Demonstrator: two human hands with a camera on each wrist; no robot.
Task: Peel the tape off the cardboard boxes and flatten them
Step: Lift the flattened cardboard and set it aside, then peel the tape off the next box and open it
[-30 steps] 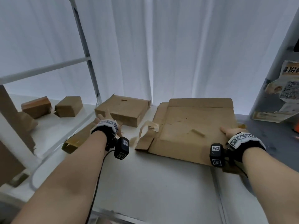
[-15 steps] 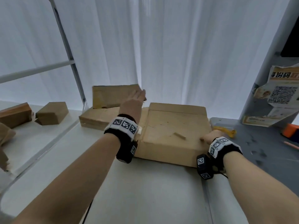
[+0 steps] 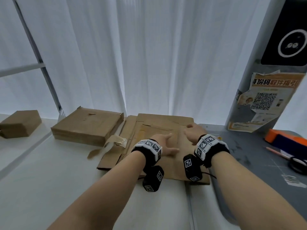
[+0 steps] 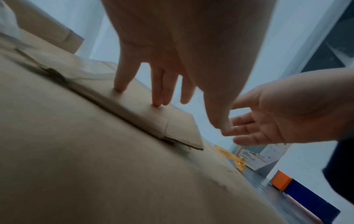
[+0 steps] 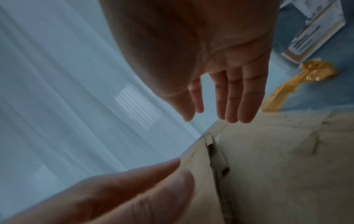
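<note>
A flattened brown cardboard box [image 3: 149,165] lies on the white table [image 3: 69,180], with a smaller cardboard panel [image 3: 154,131] flat on top of it. My left hand [image 3: 167,143] lies open on that panel; in the left wrist view its straight fingertips [image 4: 156,103] touch the panel's edge. My right hand [image 3: 191,133] hovers open just to the right, fingers straight over the far edge of the cardboard [image 5: 268,159], holding nothing. A peeled strip of pale tape [image 3: 113,141] lies at the cardboard's left edge.
A stack of flattened boxes [image 3: 86,125] sits at the back left, and a small closed box [image 3: 20,123] farther left. On the grey mat [image 3: 245,155] to the right lie crumpled yellow tape [image 5: 296,80], an orange and blue box [image 3: 285,140], a pencil [image 3: 275,152] and scissors [image 3: 297,163].
My left hand left the upright cardboard piece at the back left and came down onto the flattened box. My right hand shifted left from the box's right edge towards its middle.
</note>
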